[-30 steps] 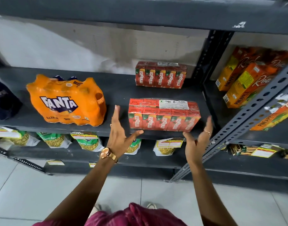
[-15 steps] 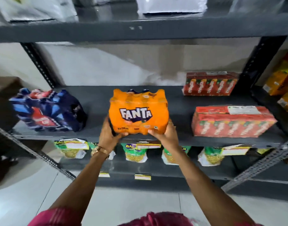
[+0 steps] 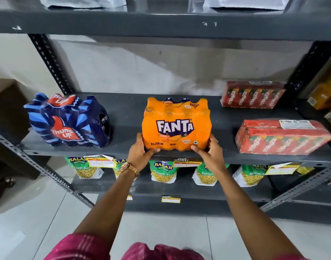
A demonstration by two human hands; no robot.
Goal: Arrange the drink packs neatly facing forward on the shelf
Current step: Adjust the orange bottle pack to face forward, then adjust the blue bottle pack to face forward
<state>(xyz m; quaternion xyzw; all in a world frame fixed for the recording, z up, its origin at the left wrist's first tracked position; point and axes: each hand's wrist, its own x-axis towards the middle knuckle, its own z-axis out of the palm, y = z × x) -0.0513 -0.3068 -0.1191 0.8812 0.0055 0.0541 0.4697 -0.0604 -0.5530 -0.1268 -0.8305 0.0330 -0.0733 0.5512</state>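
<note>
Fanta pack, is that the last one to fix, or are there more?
Not quite the last. The front Maaza pack already sits at the shelf edge, labels forward. The Fanta pack is in hand now: left hand and right hand grip its bottom corners, logo facing out. The Thums Up pack looks turned slightly sideways, so it probably comes next.

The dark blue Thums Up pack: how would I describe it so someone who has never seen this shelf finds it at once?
Start at the dark grey metal shelf that carries the drink packs, above the row of green snack bags. Go to its left end: the dark blue shrink-wrapped Thums Up bottle pack stands there alone, left of the orange Fanta pack. It is the only blue pack, with a red thumbs-up logo.
</note>
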